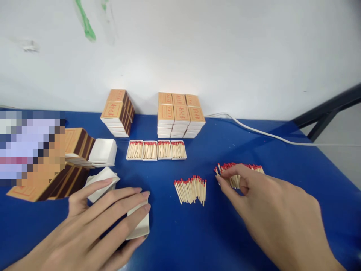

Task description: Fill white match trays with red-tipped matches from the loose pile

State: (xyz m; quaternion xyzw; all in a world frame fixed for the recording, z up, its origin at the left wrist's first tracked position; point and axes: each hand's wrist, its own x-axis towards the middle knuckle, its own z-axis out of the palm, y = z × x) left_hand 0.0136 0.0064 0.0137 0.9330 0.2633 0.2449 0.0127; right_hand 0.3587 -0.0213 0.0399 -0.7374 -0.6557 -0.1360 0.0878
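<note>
My left hand point(109, 222) grips an open white matchbox tray point(141, 222), with fingers over its left side and far edge and the thumb at the near edge. The tray's visible inside holds nothing. One finger of this hand reaches over another white tray point(103, 177) behind. At the right, my right hand point(270, 203) has thumb and forefinger closed on a match point(217, 170) at the left end of a row of red-tipped matches point(256, 168), partly hidden by the hand. Between both hands lies a loose fan of matches point(193, 190).
Beyond my hands stand several filled trays point(149, 150) in a row. Stacked orange matchboxes point(180, 114) and a second stack point(117, 113) stand near the wall. More covers point(76, 145) and white trays point(103, 150) sit left. A white cable point(259, 132) crosses the blue table point(175, 241).
</note>
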